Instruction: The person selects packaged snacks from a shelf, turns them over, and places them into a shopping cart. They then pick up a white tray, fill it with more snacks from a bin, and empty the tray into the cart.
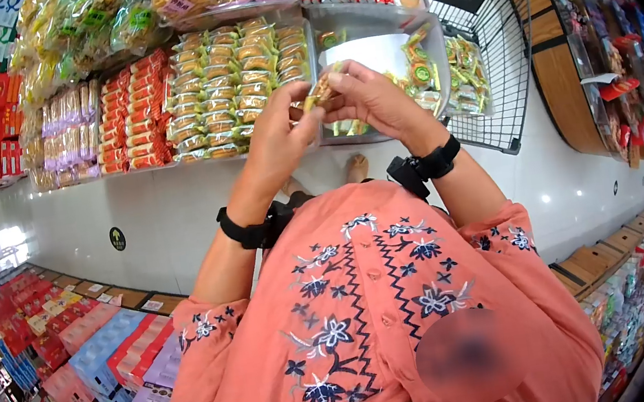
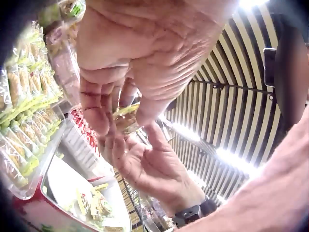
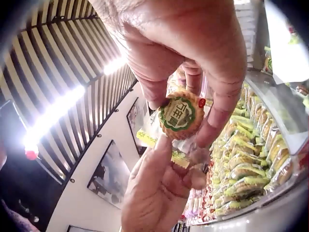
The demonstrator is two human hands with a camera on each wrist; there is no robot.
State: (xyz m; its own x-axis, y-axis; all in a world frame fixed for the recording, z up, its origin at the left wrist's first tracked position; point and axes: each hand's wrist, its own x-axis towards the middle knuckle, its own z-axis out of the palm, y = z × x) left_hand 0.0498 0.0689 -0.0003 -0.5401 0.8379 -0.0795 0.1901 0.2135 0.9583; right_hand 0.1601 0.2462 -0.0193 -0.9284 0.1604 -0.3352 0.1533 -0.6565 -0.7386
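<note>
Fingers first: we see both hands meeting at upper centre of the head view, over a clear bin. Left hand sits just left of centre, fingers curled in and touching the wrapped snack from its side. Right hand, just right of it, pinches the same snack; in the right wrist view thumb and fingertips close narrowly round the wrapped snack at its rim (round biscuit, green label, clear film).

Handling, our read: light, small, likely brittle inside; the film looks slick and crinkly. Best taken by the edge with a gentle pinch, not squeezed flat.

Around it, left to right in the head view: red packets at upper left, stacked yellow-green packs, the clear bin, then a wire basket at upper right.
</note>
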